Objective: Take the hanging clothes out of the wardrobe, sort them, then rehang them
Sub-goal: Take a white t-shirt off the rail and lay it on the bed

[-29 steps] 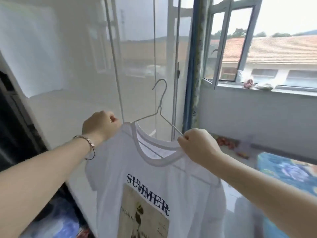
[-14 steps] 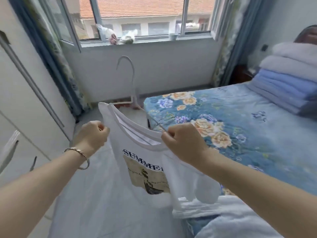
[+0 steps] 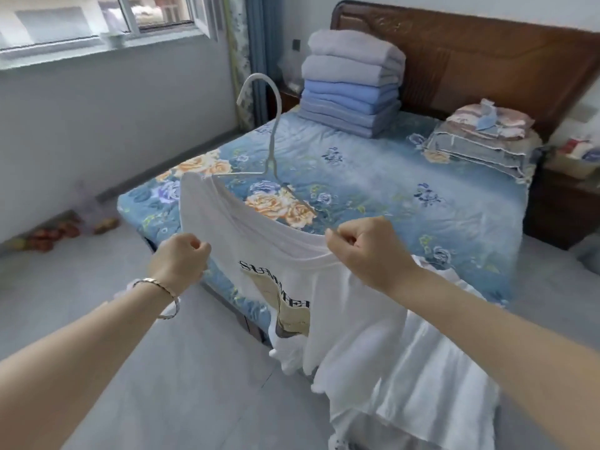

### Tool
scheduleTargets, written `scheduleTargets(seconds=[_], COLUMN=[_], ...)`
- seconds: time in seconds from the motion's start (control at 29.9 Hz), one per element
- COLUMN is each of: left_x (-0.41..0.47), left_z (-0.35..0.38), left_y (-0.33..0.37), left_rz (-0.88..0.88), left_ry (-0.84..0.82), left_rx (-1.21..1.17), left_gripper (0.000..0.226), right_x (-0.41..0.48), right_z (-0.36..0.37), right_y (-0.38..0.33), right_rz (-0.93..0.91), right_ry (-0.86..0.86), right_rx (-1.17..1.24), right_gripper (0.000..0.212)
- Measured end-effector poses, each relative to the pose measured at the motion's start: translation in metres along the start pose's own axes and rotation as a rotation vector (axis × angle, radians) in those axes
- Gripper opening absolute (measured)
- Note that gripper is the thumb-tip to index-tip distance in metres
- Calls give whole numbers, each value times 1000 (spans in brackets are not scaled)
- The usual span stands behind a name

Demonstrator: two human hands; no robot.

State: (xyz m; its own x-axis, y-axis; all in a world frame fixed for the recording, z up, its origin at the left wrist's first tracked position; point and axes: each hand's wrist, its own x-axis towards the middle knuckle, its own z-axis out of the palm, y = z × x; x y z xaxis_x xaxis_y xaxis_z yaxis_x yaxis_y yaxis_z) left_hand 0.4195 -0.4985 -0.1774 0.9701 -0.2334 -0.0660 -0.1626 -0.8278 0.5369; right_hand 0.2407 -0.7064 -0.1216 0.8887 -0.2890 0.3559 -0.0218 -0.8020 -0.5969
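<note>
White cotton T-shirt [image 3: 227, 228], one, on a pale wire hanger [image 3: 274, 138], held up in the air over the foot corner of the bed [image 3: 373, 177] and clear of the mattress. Far left on the floor by the wall, small orange-red items, too blurred to identify. Left hand [image 3: 180, 259], bracelet [image 3: 162, 287] at the wrist, fingers curled tight round the shirt's left shoulder. Centre: chest print in dark capitals, legible as "SUMME", the rest lost in a fold, above a tan picture panel; no brand tag visible. Right hand [image 3: 367, 251], fingers curled shut, pinching the collar edge and probably the hanger wire with it. Handling, by my estimate: light, limp, apt to slide off thin wire; best taken at both shoulder seams or by the hook. Right of the shirt, more white garments [image 3: 422, 368] draped over the bed corner; beyond, stacked blankets [image 3: 352, 82], grey over blue, against a brown wooden headboard [image 3: 470, 56].
</note>
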Motion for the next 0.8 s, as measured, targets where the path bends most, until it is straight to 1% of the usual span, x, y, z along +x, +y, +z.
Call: scheduleTargets(seconds=[0.13,0.27,0.37,0.47,0.54,0.64,0.74,0.8], left_x=[5,5,4,3,3,8,15,20], left_z=[33,70,99,133,160,208,262,299], left_y=[40,78,108,137,157,186,217,236], left_rz=[109,215,264,297,306,284,218,157], left_ry=[-111,-200,-243,-269,-289,-315,-357,-392], left_rx=[11,31,27,60,78,69,87,56], left_gripper=[28,32,33,33,29,29,29,29], right_x=[-16,-45,-69,-82,-83,-76,-67,-65], right_z=[-43,-88,-114,-132,-141,-148,-141,-127], right_y=[39,93,143,202,245,316,391,441], right_rz=[135,214,279,351,411,474,572,655], right_ry=[89,117,174,205,206,197,186,168], right_rx=[-81,-93,-113,-164,-190,-180,-187,-218], right_gripper=[46,47,45,51,53,49,47,47])
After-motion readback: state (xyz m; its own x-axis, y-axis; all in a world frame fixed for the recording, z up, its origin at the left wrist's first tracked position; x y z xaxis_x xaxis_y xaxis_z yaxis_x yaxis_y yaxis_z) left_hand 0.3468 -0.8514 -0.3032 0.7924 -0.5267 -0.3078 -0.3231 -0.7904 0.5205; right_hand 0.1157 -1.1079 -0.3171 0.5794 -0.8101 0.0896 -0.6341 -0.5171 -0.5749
